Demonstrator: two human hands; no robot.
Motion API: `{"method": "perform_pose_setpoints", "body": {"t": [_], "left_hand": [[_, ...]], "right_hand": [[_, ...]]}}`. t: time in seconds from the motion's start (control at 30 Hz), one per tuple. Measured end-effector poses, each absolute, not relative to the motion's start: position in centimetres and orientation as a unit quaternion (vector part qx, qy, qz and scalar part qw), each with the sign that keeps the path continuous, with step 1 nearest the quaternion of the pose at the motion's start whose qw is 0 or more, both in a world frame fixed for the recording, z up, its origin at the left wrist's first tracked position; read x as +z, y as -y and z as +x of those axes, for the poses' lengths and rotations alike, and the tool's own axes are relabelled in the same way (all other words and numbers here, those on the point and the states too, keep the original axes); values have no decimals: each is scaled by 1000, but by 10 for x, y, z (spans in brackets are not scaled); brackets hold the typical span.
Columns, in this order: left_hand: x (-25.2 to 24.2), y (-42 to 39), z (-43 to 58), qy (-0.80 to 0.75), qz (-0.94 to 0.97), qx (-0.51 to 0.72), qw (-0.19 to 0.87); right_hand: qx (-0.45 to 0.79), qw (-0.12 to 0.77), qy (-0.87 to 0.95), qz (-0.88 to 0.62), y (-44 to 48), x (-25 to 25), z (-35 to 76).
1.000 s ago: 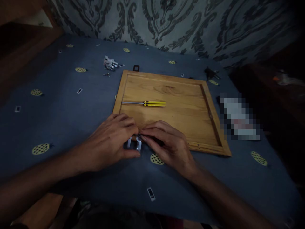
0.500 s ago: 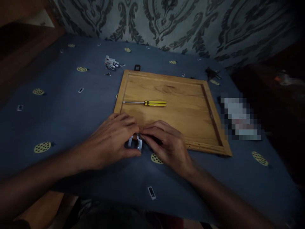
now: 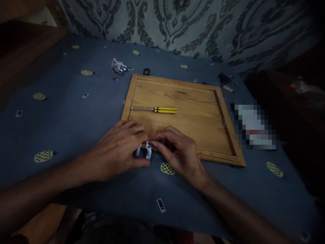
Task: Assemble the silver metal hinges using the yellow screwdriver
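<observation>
A silver metal cabinet hinge [image 3: 148, 151] sits at the near left edge of a framed wooden door panel [image 3: 198, 122]. My left hand [image 3: 120, 145] is closed around the hinge, fingers over the panel edge and thumb below. Just to the right, my right hand [image 3: 177, 152] pinches a tiny screw [image 3: 151, 142], mostly hidden by the fingertips, against the hinge plate. A screwdriver [image 3: 165, 110] with a yellow and black handle lies on the panel, its shaft pointing left.
More silver hinges [image 3: 118, 66] lie in a pile at the back left, with small screws [image 3: 114, 78] in front. Black objects [image 3: 146, 71] [image 3: 225, 79] rest behind the panel. A blurred-out item [image 3: 255, 125] lies to the right on the blue patterned cloth [image 3: 63, 128].
My right fingertips have shifted slightly up and now show more of the hinge plate. My left hand stays on the hinge, and the view has moved a little.
</observation>
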State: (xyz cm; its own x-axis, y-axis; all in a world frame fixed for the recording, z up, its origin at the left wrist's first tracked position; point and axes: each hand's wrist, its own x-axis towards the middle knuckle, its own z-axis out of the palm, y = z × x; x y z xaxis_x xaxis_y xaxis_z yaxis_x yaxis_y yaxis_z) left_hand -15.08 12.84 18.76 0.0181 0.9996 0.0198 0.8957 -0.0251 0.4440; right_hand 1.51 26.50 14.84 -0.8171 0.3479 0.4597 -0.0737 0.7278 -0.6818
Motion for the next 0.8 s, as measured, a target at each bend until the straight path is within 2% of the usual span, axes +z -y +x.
{"method": "perform_pose_setpoints", "body": {"t": [0.4, 0.8], "left_hand": [[202, -127, -146, -686, 697, 132, 161], [184, -127, -150, -676, 700, 194, 124]], "right_hand": [[326, 287, 899, -57, -262, 153, 14], [298, 292, 908, -28, -265, 147, 15]]}}
